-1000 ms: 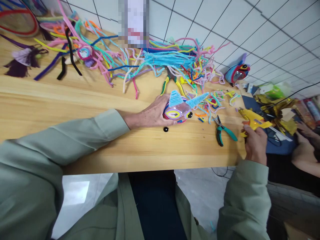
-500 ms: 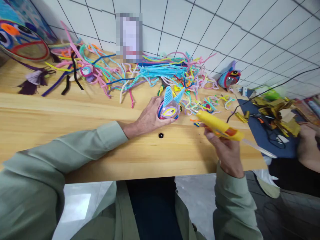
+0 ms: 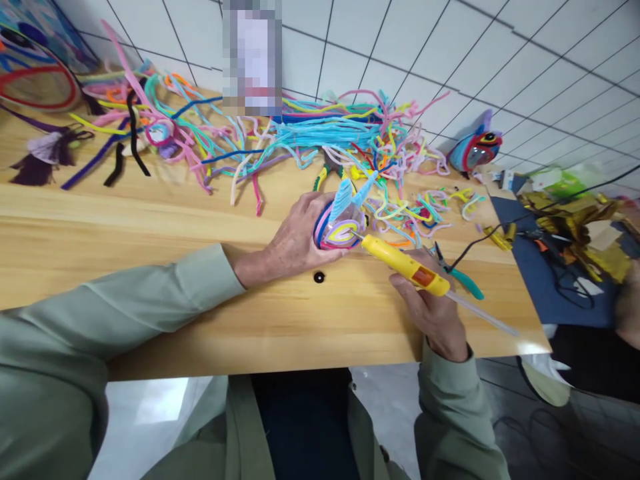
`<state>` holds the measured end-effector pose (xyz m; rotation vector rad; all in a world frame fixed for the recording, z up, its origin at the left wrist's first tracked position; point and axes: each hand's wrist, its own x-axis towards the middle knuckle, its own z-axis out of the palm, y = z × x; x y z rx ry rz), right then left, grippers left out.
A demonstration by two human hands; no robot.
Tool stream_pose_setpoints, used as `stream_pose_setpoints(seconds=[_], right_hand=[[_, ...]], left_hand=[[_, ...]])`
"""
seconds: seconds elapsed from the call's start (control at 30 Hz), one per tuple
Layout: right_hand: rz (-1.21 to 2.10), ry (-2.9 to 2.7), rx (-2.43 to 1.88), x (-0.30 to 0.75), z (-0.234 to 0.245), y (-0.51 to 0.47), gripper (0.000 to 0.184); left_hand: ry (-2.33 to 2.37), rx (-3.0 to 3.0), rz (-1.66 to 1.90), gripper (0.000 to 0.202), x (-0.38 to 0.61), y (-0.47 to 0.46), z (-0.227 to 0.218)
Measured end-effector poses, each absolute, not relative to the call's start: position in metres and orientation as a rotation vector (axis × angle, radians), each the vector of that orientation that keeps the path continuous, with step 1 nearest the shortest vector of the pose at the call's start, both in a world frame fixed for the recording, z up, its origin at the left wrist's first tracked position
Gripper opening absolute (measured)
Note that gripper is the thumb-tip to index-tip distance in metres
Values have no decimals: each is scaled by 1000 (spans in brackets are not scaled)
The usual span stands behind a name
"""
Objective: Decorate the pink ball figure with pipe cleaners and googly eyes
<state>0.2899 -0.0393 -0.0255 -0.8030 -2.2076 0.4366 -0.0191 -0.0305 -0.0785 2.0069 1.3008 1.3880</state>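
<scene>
While my left hand cups pipe-cleaner figure at middle of worktop, fingers curled round it, my right hand clamps glue gun, nozzle seemingly touching figure; black bead just nearer front edge.

Glue gun handle hidden inside right hand — wall patch pixelated.

Left hand cups a small multicoloured pipe-cleaner figure with light-blue fins on the light wooden tabletop, right hand grips a yellow hot-glue gun with nozzle touching the figure's near side, small black bead just in front of the figure, teal-handled pliers right of it, loose pile of coloured pipe cleaners behind it.
</scene>
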Motion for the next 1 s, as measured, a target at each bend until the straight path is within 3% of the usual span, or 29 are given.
stream_pose_setpoints(seconds=[0.73, 1.0], right_hand=[[337, -2298, -807, 284, -24, -42, 8], [295, -2312, -783, 286, -25, -42, 13]], left_hand=[[1259, 1952, 1386, 89, -18, -30, -78], [1267, 2027, 1436, 89, -19, -29, -84]])
